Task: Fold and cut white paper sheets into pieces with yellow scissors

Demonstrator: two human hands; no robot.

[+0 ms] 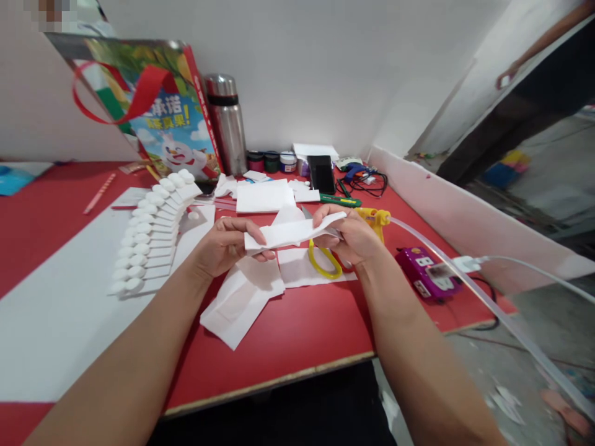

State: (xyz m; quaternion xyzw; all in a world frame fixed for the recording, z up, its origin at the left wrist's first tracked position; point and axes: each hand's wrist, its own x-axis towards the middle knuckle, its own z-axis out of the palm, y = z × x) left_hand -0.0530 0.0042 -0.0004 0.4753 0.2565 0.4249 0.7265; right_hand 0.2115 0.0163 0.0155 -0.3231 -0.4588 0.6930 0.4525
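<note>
A folded strip of white paper is stretched between my two hands above the red table. My left hand pinches its left end between thumb and fingers. At the other end my right hand grips the paper, its fingers partly hidden behind it. Below the strip lie scissors with yellow handles, their blades partly covered. Loose white paper sheets spread under and in front of my hands. To the left stands a curved stepped model of white pieces, topped with rows of white oval pads.
A yellow glue gun with a long clear stick lies right of my hand. Beyond it sits a purple power block with cables. A steel flask, a printed bag, a phone and a green cutter are behind. A person stands at right.
</note>
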